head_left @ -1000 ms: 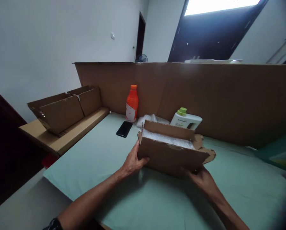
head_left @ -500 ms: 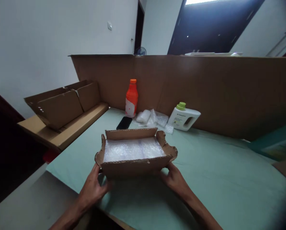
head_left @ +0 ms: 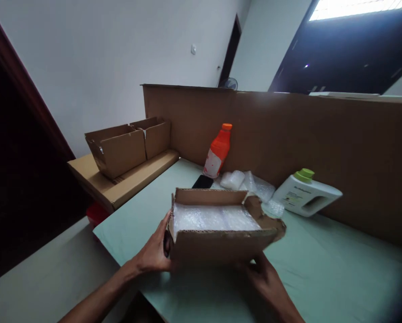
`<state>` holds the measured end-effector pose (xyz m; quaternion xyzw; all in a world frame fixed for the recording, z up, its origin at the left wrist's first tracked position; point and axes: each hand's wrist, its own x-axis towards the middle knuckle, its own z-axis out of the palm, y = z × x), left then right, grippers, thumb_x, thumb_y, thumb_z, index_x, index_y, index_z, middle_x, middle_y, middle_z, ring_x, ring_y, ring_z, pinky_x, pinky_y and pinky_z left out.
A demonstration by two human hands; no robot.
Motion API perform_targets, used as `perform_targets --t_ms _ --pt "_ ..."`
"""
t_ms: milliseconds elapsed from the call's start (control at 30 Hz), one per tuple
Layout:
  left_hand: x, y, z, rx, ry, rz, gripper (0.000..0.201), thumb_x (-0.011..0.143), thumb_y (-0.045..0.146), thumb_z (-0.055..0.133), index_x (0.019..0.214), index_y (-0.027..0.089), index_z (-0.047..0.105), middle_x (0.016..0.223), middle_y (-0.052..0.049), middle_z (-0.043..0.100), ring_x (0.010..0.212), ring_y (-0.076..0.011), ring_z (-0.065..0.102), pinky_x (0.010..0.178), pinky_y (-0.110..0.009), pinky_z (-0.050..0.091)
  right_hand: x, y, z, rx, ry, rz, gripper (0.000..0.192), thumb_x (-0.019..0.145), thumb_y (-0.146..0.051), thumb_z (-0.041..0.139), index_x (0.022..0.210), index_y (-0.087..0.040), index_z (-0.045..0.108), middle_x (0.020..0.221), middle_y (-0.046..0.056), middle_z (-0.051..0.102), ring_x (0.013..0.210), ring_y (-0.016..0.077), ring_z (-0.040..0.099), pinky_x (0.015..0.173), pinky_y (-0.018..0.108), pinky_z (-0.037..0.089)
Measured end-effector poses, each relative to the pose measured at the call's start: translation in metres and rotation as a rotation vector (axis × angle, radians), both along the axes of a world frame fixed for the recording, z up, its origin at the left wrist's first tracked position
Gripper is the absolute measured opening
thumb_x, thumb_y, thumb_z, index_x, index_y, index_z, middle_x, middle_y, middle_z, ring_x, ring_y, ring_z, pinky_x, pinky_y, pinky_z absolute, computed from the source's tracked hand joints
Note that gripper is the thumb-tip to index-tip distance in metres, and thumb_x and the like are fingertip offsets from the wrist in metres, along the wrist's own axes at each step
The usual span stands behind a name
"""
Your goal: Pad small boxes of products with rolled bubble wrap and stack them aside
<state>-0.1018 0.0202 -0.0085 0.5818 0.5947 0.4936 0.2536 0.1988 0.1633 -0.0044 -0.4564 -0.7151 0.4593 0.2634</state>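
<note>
A small open cardboard box (head_left: 217, 246) is held up over the table between both hands. Bubble wrap (head_left: 214, 218) fills its inside; whatever it wraps cannot be made out. My left hand (head_left: 156, 251) grips the box's left end, with the thumb along the lower front. At the lower right corner, my right hand (head_left: 263, 273) supports the box from below, its fingers partly hidden and slightly blurred. The box's right end flap (head_left: 266, 220) has a ragged, torn edge and leans outward.
Behind the box are a black phone (head_left: 203, 182), an orange bottle (head_left: 218, 150), loose bubble wrap (head_left: 254, 185) and a white jug with a green cap (head_left: 307, 193). Cardboard trays (head_left: 123, 154) stand at the left on a flat carton (head_left: 120, 193). A cardboard panel (head_left: 288, 134) borders the pale green table (head_left: 130, 229).
The view has swung left, so the surroundings sit further right. My left hand has moved up along the box's left end; both hands still hold the box.
</note>
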Motion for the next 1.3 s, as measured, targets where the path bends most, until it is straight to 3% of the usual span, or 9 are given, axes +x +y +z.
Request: perform_targets --t_ms 100,200,300,367,567,800,967,1133,1300 --pt "-0.018 -0.015 0.000 0.075 -0.066 0.194 0.120 0.059 0.044 0.083 0.158 0.017 0.020 0.143 -0.018 0.052 0.129 -0.0380 0.055 0.110 -0.052 0.045 -0.054 0.024 0.019 0.078 0.069 0.154 0.059 0.075 -0.057 0.070 0.120 -0.019 0.059 0.102 0.010 0.075 0.081 0.0265 0.072 0.071 0.038 0.060" --pt "-0.052 -0.014 0.012 0.105 -0.153 0.456 0.112 0.056 0.045 0.087 0.149 0.017 0.031 0.128 -0.017 0.062 0.110 -0.0343 0.066 0.092 -0.047 0.058 -0.127 0.046 0.034 0.230 0.248 0.229 0.071 0.078 -0.050 0.070 0.139 -0.022 0.049 0.130 0.014 0.066 0.108 0.0278 0.068 0.081 0.039 0.059" --pt "-0.091 0.009 0.031 0.115 -0.171 0.669 0.107 0.056 0.048 0.086 0.144 0.020 0.032 0.114 -0.012 0.066 0.087 -0.0271 0.071 0.070 -0.039 0.061 -0.185 0.051 0.029 0.369 0.309 0.216 0.074 0.083 -0.042 0.065 0.150 -0.023 0.038 0.147 0.016 0.053 0.128 0.0292 0.058 0.092 0.044 0.057" --pt "-0.116 0.037 0.043 0.168 -0.105 0.786 0.108 0.056 0.046 0.085 0.145 0.022 0.030 0.122 -0.013 0.062 0.091 -0.0263 0.070 0.071 -0.038 0.061 -0.202 0.047 0.014 0.432 0.270 0.221 0.068 0.082 -0.035 0.064 0.146 -0.021 0.045 0.145 0.017 0.055 0.130 0.0306 0.057 0.097 0.048 0.055" --pt "-0.172 0.138 0.057 0.188 0.009 0.950 0.116 0.059 0.028 0.086 0.154 0.024 0.019 0.143 -0.016 0.046 0.137 -0.0334 0.047 0.111 -0.047 0.043 -0.188 0.032 -0.036 0.482 0.165 0.264 0.043 0.076 -0.022 0.061 0.118 -0.018 0.069 0.135 0.017 0.064 0.128 0.0338 0.058 0.109 0.058 0.045" --pt "-0.202 0.208 0.046 0.054 0.011 1.021 0.116 0.064 0.030 0.084 0.156 0.018 0.014 0.150 -0.022 0.038 0.142 -0.0371 0.041 0.114 -0.048 0.039 -0.181 0.034 -0.045 0.533 0.076 0.301 0.032 0.082 -0.021 0.059 0.111 -0.021 0.072 0.131 0.013 0.067 0.122 0.0305 0.062 0.105 0.053 0.050" --pt "-0.214 0.224 0.040 0.016 0.009 1.031 0.115 0.069 0.031 0.081 0.157 0.011 0.011 0.152 -0.025 0.036 0.145 -0.0349 0.037 0.117 -0.043 0.035 -0.181 0.034 -0.045 0.516 0.098 0.307 0.028 0.083 -0.024 0.059 0.108 -0.023 0.072 0.127 0.012 0.069 0.119 0.0312 0.064 0.102 0.053 0.051" --pt "-0.213 0.225 0.034 0.020 0.008 1.040 0.103 0.074 0.033 0.077 0.155 0.014 0.017 0.152 -0.025 0.036 0.146 -0.0361 0.036 0.118 -0.048 0.032 -0.180 0.032 -0.044 0.495 0.108 0.289 0.031 0.082 -0.023 0.060 0.112 -0.023 0.070 0.126 0.013 0.070 0.118 0.0321 0.064 0.101 0.055 0.052" --pt "-0.165 0.198 0.029 0.036 0.057 0.982 0.082 0.081 0.024 0.065 0.151 0.008 0.025 0.156 -0.029 0.031 0.149 -0.0364 0.029 0.121 -0.052 0.027 -0.184 0.037 -0.036 0.538 0.071 0.322 0.031 0.082 -0.019 0.058 0.110 -0.022 0.071 0.124 0.013 0.071 0.116 0.0310 0.066 0.100 0.053 0.053"
